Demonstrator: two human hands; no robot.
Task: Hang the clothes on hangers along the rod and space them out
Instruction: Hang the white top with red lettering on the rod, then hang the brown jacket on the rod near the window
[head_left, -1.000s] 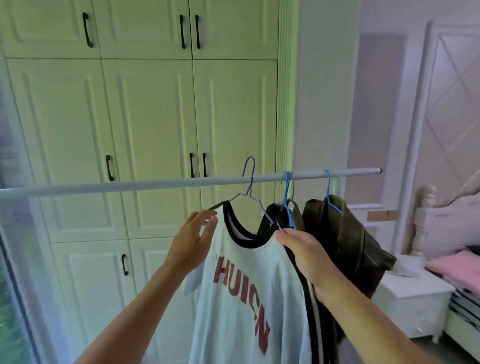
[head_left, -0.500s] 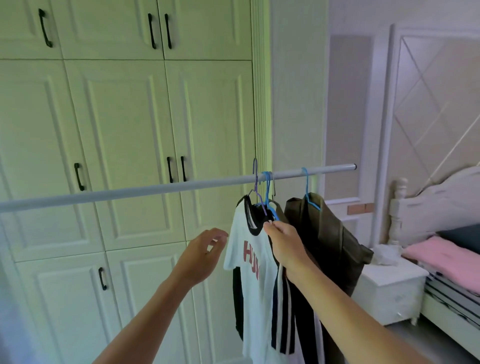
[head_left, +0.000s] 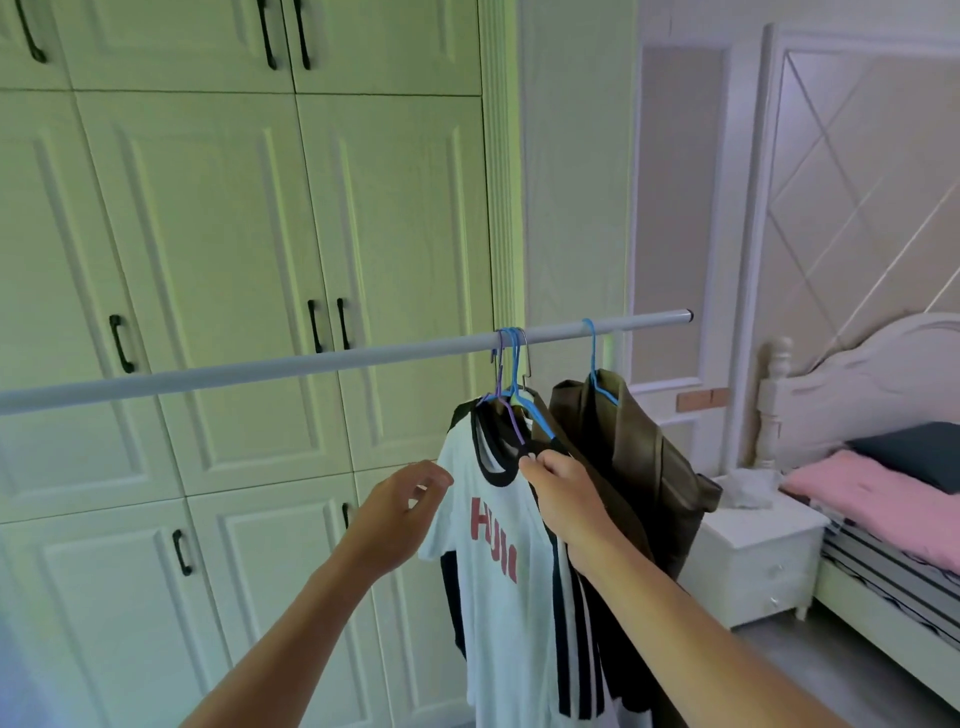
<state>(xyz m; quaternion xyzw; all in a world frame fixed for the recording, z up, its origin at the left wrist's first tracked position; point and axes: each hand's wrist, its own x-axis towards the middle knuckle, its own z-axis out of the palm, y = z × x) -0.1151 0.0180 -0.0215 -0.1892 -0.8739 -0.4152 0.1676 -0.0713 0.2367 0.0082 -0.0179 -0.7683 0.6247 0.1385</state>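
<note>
A grey rod (head_left: 291, 366) runs from the left edge to its free end at the right. A white T-shirt (head_left: 496, 566) with red letters and a black collar hangs on a purple hanger (head_left: 501, 387), pressed against a black striped garment (head_left: 576, 649) on a blue hanger (head_left: 524, 405). Further right a brown jacket (head_left: 649, 467) hangs on another blue hanger (head_left: 592, 358). My right hand (head_left: 563, 493) pinches the hangers' lower bar at the T-shirt's collar. My left hand (head_left: 395, 512) hovers open just left of the T-shirt's sleeve, not touching it.
Cream wardrobe doors (head_left: 218, 260) with black handles stand behind the rod. A white nightstand (head_left: 753, 551) and a bed (head_left: 893, 499) with a pink pillow are at the right. The rod's left stretch carries no hangers.
The T-shirt on its hanger slid right along the rod, up against the striped garment. My left hand let go of its shoulder and now hangs free. The view turned right.
</note>
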